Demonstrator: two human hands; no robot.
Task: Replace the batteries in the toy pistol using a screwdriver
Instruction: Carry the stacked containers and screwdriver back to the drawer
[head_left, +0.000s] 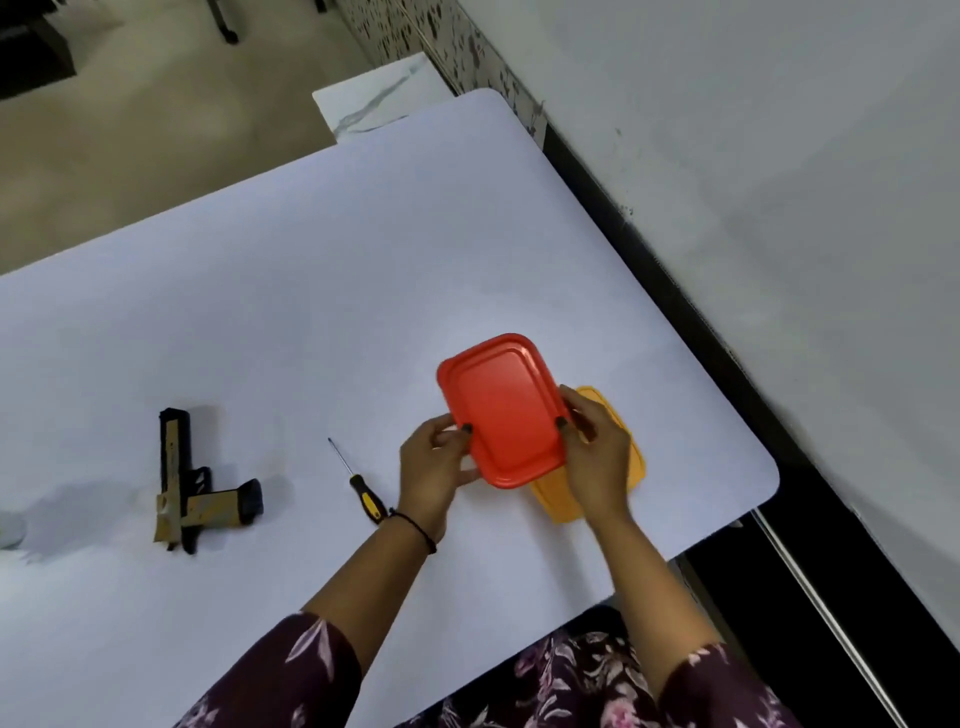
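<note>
A tan and black toy pistol (195, 488) lies flat on the white table at the left, barrel pointing away from me. A small screwdriver (358, 483) with a black and yellow handle lies to its right, tip pointing away. Further right, both hands hold a red rectangular box lid (501, 410) tilted up off the table. My left hand (434, 460) grips its left edge, thumb on top. My right hand (597, 457) grips its right edge. A yellow box (558, 499) sits on the table under my right hand, mostly hidden. No batteries are in view.
The white table (311, 291) ends in a rounded corner at the far right, with a dark gap and a grey wall beyond. A marbled white slab (379, 101) stands past the far edge. Floral sleeves show at the bottom.
</note>
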